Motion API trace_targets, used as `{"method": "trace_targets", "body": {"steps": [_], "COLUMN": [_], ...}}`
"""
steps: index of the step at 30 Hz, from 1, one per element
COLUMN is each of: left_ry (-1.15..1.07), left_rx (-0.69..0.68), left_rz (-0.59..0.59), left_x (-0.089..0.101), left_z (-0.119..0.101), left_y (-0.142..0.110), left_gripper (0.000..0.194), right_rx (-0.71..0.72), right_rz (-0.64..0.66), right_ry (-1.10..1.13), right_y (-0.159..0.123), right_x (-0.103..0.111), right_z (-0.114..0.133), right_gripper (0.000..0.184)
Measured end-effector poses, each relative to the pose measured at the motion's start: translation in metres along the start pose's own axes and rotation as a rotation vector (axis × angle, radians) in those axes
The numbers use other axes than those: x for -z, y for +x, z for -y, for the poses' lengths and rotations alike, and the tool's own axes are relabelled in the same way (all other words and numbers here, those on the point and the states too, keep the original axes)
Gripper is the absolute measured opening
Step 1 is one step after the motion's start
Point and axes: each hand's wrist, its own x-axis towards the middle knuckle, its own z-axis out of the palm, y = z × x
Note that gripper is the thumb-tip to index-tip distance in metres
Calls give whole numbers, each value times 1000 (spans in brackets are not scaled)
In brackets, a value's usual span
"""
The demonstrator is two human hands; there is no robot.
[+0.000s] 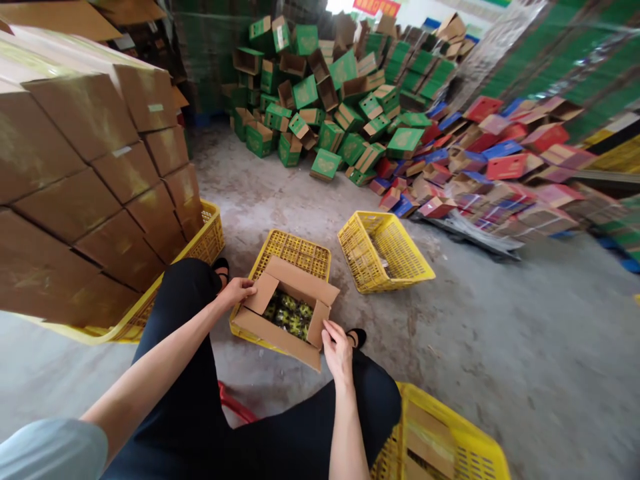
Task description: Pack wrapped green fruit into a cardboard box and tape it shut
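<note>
Between my knees an unclosed cardboard box [285,341] rests on an upturned yellow crate [295,248]. Inside it lie several small dark packs with yellow-green patches [293,315]; their kind is too small to make out. My left hand [237,291] pinches the left end flap of the box between thumb and fingers. On the opposite side my right hand [337,347] has its thumb and fingers closed at the right end flap. The two long flaps are spread outward.
Stacked taped cartons [75,140] stand in a long yellow crate [215,230] at left. Another yellow crate [385,283] sits ahead on the right, and one holding cardboard [430,433] is beside my right knee. Green boxes [325,163] and red-blue boxes [505,167] lie heaped behind.
</note>
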Motion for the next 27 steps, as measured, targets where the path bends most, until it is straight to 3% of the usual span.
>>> {"method": "trace_targets", "body": {"steps": [11, 17, 23, 27], "left_ry": [31, 63, 74, 176], "left_rx": [-42, -208, -238, -360], "left_rz": [-16, -72, -110, -98], "left_x": [-1, -2, -5, -4], "left_z": [8, 12, 9, 8], "left_y": [6, 11, 13, 13], "left_gripper": [41, 48, 57, 56], "right_rx": [59, 66, 59, 82], "right_rz": [32, 41, 7, 14], "right_ry": [-57, -53, -47, -102], "right_y": [1, 5, 7, 8], "right_x": [-3, -4, -5, -1], "right_z": [-8, -9, -10, -9], "right_gripper": [46, 46, 45, 45]}}
